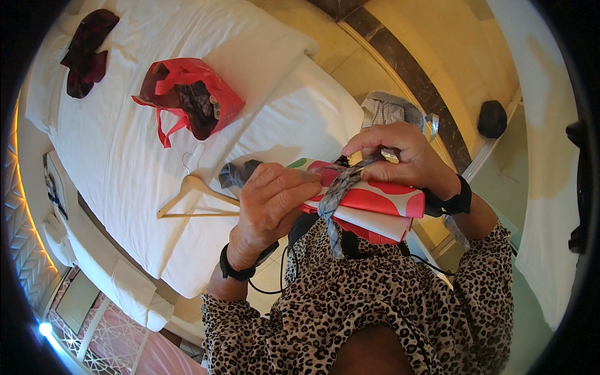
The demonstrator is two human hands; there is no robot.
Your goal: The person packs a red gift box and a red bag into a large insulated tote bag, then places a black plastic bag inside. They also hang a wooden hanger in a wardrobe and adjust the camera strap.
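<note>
Before my chest is a folded bundle (375, 194), red and white with large round spots; its material looks like a bag or plastic sheet. A grey plaid fabric strip (333, 199) wraps around it, one end hanging down. My left hand (276, 201) grips the bundle's left side, fingers over its top. With thumb and fingers, my right hand (398, 154) pinches the strip above the bundle's upper edge. Something shiny shows at its fingers; I cannot tell what it is. Both wrists wear black bands.
A white-sheeted bed (290, 108) lies ahead and left. It carries a red tote bag (225, 101) with dark contents, a wooden hanger (192, 187), grey cloth (232, 174) and a dark red garment (88, 54). Checked grey cloth (386, 108) lies beyond my right hand; a black object (492, 119) sits farther right.
</note>
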